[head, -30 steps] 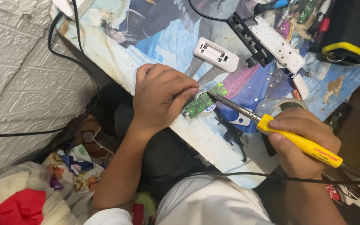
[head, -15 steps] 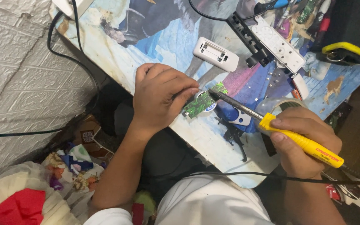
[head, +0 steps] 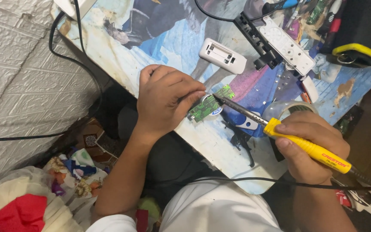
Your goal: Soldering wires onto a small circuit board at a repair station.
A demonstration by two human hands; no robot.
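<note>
The left hand (head: 166,101) lies palm down near the table's (head: 159,60) front edge, its fingertips pinched together on one end of a small green circuit board (head: 209,105). The board sits tilted over a small round white-and-blue tin (head: 213,109) on the picture-printed table covering. The right hand (head: 312,148) has its grip closed firmly around the yellow plastic handle of a soldering iron (head: 288,137), and the iron's dark metal shaft slants up and left so that its tip touches the top face of the board. A black cable (head: 245,179) trails from the handle across the person's lap. Just behind the board lies a white rectangular plastic casing (head: 222,56), and further right a long white button panel (head: 286,45) beside a black strip. A roll of clear tape (head: 286,109) rests close to the right hand.
</note>
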